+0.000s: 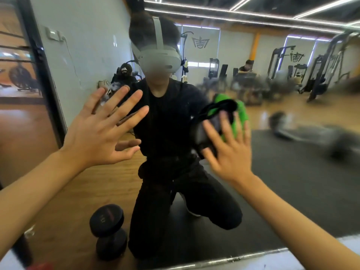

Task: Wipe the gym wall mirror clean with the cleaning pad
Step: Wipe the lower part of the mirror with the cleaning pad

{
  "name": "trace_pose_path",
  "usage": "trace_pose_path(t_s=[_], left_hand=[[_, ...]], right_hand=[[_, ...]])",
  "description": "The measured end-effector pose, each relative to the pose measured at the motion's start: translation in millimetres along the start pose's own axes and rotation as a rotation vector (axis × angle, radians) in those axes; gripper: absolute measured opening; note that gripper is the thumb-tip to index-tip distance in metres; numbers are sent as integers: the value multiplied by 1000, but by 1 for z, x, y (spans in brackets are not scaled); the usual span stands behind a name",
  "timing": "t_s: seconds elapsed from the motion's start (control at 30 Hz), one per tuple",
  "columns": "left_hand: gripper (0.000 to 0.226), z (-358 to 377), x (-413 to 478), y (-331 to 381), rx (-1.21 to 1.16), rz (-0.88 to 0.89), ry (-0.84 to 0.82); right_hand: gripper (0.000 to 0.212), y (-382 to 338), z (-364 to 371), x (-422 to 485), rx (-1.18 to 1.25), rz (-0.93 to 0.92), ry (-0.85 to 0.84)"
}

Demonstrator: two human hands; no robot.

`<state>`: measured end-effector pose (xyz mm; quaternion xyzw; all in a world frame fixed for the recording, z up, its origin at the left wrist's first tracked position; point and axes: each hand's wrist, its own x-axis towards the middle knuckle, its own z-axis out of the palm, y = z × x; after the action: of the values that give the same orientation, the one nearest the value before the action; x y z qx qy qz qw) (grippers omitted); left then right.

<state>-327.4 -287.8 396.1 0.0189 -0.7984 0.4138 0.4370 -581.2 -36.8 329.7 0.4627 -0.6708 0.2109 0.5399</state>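
1. We see the wall mirror filling most of the view, a smooth glossy sheet with a thin metal strip along its near lower edge.
2. Our left hand lies flat against the glass at left of centre, fingers straight and spread wide, holding nothing; its reflected fingertips meet ours.
3. Our right hand is raised at right of centre, fingers straight and fanned, somewhat blurred. It presses the cleaning pad against the mirror.
4. The pad sits just beyond the right fingers: a soft, bulky thing with a dark grey face, a black strap or edging, and bright green fabric showing at its far upper right side. We cannot tell which parts are the pad and which its reflection.
5. In the glass a kneeling person in black clothes wears a pale grey headset with a strap over the crown.
6. A black dumbbell with round, matt heads stands at the near lower left, against the mirror.
7. The reflection shows a warm wooden floor, a dark mat and gym machines far right.
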Motion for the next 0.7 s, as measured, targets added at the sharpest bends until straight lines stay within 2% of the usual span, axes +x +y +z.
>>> trace_pose_path(t_s=[0.1, 0.17, 0.2, 0.27, 0.33, 0.4, 0.47, 0.53, 0.6, 0.7], left_hand=[[86, 1, 0, -1, 0, -7, -3], [86, 2, -1, -2, 5, -3, -2], [86, 1, -2, -1, 5, -2, 0], [88, 0, -1, -2, -5, -2, -3], [90, -1, 1, -2, -16, 4, -15], [90, -1, -1, -3, -6, -10, -9], [90, 0, -2, -2, -2, -14, -8], [90, 1, -2, 0, -9, -25, -8], [90, 1, -2, 0, -3, -34, -3], [90, 2, -2, 0, -1, -29, 7]], right_hand=[[65, 5, -6, 21, -7, 193, 56], [65, -29, -5, 45, 39, 369, 94], [64, -51, -3, 55, 55, 395, 105], [63, -92, 4, 64, 85, 265, 93], [62, -110, 5, 51, 105, 34, 17], [64, -88, 6, 25, 82, -144, -55], [68, -40, 7, -8, 14, -179, -90], [73, 14, 1, -36, -48, -82, -99], [73, 46, -6, -34, -46, 106, -76], [70, 24, -11, 27, -5, 442, 50]])
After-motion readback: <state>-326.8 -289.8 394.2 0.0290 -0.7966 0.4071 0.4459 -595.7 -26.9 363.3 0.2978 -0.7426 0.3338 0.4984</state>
